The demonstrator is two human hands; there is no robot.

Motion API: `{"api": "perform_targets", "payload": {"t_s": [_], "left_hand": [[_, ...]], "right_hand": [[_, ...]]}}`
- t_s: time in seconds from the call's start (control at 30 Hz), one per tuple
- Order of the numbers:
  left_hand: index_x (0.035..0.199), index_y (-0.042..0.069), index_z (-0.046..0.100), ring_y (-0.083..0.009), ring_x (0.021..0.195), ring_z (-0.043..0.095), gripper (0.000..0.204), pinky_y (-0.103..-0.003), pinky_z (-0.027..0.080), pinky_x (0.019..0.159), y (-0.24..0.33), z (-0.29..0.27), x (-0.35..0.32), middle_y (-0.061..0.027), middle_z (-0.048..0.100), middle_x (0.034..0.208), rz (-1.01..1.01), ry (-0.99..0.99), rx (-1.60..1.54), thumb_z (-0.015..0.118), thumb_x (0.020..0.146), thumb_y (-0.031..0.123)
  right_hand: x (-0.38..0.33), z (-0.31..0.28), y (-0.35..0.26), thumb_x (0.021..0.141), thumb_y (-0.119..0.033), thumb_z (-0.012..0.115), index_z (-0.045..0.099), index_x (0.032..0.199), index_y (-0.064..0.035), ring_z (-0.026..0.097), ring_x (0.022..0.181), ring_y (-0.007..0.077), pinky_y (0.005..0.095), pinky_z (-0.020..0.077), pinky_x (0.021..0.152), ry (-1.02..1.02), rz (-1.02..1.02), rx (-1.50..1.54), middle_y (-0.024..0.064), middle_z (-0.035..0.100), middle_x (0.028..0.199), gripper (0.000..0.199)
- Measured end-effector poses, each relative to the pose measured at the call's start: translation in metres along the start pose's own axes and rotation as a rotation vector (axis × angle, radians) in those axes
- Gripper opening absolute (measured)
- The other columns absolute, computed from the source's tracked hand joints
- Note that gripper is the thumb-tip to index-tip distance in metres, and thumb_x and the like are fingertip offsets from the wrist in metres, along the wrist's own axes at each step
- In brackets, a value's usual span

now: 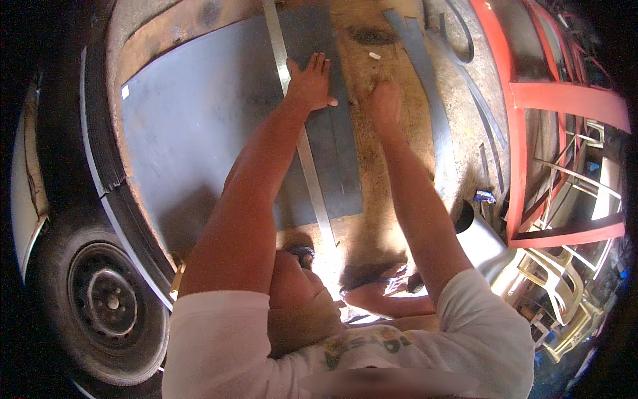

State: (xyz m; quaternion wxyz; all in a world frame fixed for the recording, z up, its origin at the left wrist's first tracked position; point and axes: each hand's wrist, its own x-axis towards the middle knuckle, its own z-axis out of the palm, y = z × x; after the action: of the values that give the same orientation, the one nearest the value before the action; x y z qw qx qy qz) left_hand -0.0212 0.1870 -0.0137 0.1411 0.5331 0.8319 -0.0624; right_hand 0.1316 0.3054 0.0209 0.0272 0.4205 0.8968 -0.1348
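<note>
My left hand (309, 85) lies with its fingers spread on a dark grey flat sheet (206, 120), its edge touching a long metal straightedge (311, 166). The straightedge runs lengthwise across the sheet, and its near end sticks out past the sheet's near edge. A thin line shows on the sheet to the right of my left hand. My right hand (384, 106) is closed over the bare wooden board (349, 86), just right of the sheet. Whatever its fingers hold, if anything, is hidden. A small white piece (375, 56) like chalk lies on the board beyond it.
Dark strips (425, 86) lie along the board's right side. Farther right stands a red metal frame (518, 159), with a metal cylinder (482, 239) and a cream plastic chair (555, 282) near it. A car wheel (106, 299) is at the lower left.
</note>
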Motion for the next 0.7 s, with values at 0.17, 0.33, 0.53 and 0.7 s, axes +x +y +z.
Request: {"api": "perform_targets", "payload": {"t_s": [0.17, 0.33, 0.53, 0.7], "left_hand": [[0.163, 0.008, 0.024, -0.0246, 0.159, 0.016, 0.114, -0.082, 0.01, 0.114, 0.005, -0.01, -0.002, -0.0101, 0.016, 0.173, -0.019, 0.011, -0.016, 0.065, 0.082, 0.076], [0.164, 0.012, 0.025, -0.0336, 0.16, 0.011, 0.106, -0.082, -0.001, 0.114, 0.007, 0.012, -0.042, -0.0172, 0.015, 0.172, -0.113, 0.278, -0.182, 0.052, 0.088, 0.08], [0.165, 0.011, 0.022, -0.0435, 0.159, 0.003, 0.089, -0.081, -0.006, 0.112, -0.014, 0.054, -0.072, -0.0292, 0.011, 0.169, -0.232, 0.292, -0.136, 0.034, 0.101, 0.072], [0.165, 0.01, 0.019, -0.0441, 0.159, 0.0, 0.081, -0.081, -0.005, 0.113, 0.007, 0.038, -0.045, -0.0303, 0.009, 0.169, -0.215, 0.323, -0.128, 0.029, 0.106, 0.064]], "right_hand": [[-0.091, 0.035, -0.002, 0.084, -0.046, 0.081, 0.067, 0.115, 0.0055, 0.069, 0.102, 0.0461, 0.0529, 0.0559, 0.086, -0.193, -0.031, 0.023, 0.0286, 0.067, 0.114, 0.062], [-0.099, 0.042, 0.011, 0.083, -0.043, 0.082, 0.061, 0.123, 0.0047, 0.066, 0.111, 0.046, 0.052, 0.0551, 0.091, 0.086, 0.011, 0.099, 0.0293, 0.065, 0.119, 0.065], [-0.045, -0.054, 0.088, 0.085, -0.045, 0.078, 0.059, 0.126, 0.0048, 0.061, 0.114, 0.0461, 0.0525, 0.051, 0.098, 0.127, 0.045, 0.031, 0.0297, 0.062, 0.121, 0.068], [-0.095, -0.07, 0.117, 0.085, -0.049, 0.077, 0.055, 0.135, 0.0022, 0.058, 0.117, 0.045, 0.0542, 0.0487, 0.099, 0.147, -0.013, 0.042, 0.0295, 0.06, 0.126, 0.075]]}}
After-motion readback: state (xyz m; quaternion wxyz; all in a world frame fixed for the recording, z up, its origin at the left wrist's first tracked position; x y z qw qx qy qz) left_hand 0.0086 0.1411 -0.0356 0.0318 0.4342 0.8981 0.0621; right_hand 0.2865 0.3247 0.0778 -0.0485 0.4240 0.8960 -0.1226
